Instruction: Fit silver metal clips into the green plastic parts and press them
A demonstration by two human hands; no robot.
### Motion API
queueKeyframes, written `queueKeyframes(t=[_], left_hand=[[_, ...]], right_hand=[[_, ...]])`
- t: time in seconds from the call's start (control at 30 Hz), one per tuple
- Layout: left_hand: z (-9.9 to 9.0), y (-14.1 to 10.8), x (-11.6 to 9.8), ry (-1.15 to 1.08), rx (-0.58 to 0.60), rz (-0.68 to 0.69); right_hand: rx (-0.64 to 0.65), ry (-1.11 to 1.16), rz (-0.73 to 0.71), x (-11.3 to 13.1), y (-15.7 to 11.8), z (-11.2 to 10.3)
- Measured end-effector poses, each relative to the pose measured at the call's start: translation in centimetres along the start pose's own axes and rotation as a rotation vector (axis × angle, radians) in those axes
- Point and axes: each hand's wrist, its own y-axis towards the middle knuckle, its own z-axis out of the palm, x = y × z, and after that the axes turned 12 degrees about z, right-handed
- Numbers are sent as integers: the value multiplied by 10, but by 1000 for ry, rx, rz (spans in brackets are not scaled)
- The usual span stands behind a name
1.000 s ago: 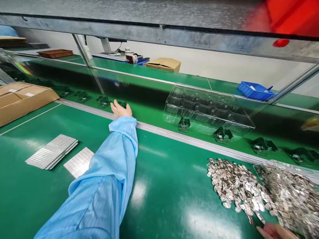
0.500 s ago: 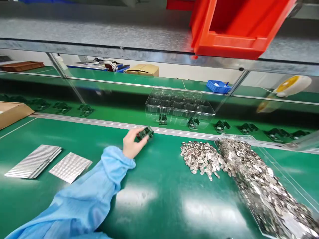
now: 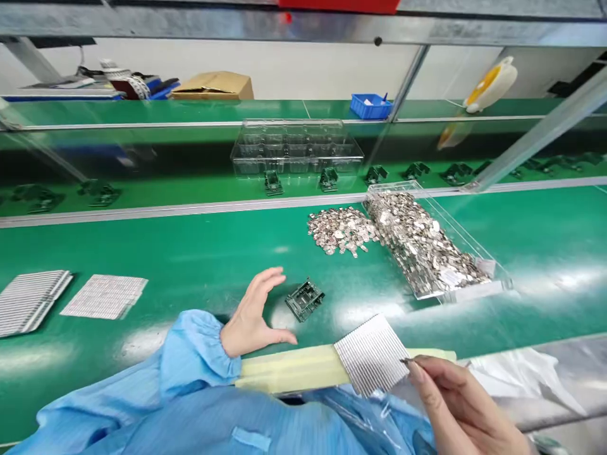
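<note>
My left hand (image 3: 251, 319) is just above the green table, thumb and fingers spread. To its right, apart from the fingertips, a small green circuit board (image 3: 305, 299) with raised parts lies on the table. My right hand (image 3: 458, 398) is at the lower right, thumb and forefinger pinched on a small dark, thin tip that I cannot identify. That tip meets the right corner of a silver ridged sheet (image 3: 372, 355), which lies over yellow tape (image 3: 291, 370) at the table's near edge. Whether the fingers also grip the sheet is unclear.
Small metal pieces (image 3: 339, 229) lie heaped beside a clear tray (image 3: 474, 292) of more. Striped sheets (image 3: 33, 300) and a patterned sheet (image 3: 107, 296) are at left. Several boards (image 3: 328, 179) stand along the back, by a clear compartment tray (image 3: 297, 148). A metal post (image 3: 540, 129) rises at right.
My left hand has brought the circuit board nearer, set it on the table and let go. My right hand and the ridged sheet have come into view. The camera has shifted right and down.
</note>
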Motion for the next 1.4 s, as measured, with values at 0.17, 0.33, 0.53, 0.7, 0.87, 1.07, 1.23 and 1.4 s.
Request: queueKeyframes(t=[0.17, 0.33, 0.53, 0.7, 0.87, 1.07, 1.23, 1.4], left_hand=[[0, 26, 19, -161, 400, 142], [16, 49, 17, -285, 437, 154], [44, 42, -32, -604, -27, -194], [59, 42, -62, -1028, 39, -358], [55, 38, -62, -1166, 109, -418], [46, 35, -59, -1132, 183, -343], [45, 32, -58, -1135, 216, -294], [46, 25, -56, -1009, 228, -241]], right_hand=[[131, 142, 199, -8, -14, 9], [183, 394, 350, -10, -17, 36], [111, 489, 354, -5, -11, 56], [23, 404, 287, 0, -10, 62], [60, 316, 266, 8, -11, 72], [71, 243, 234, 14, -10, 82], [80, 225, 243, 14, -11, 85], [47, 210, 220, 12, -13, 87]])
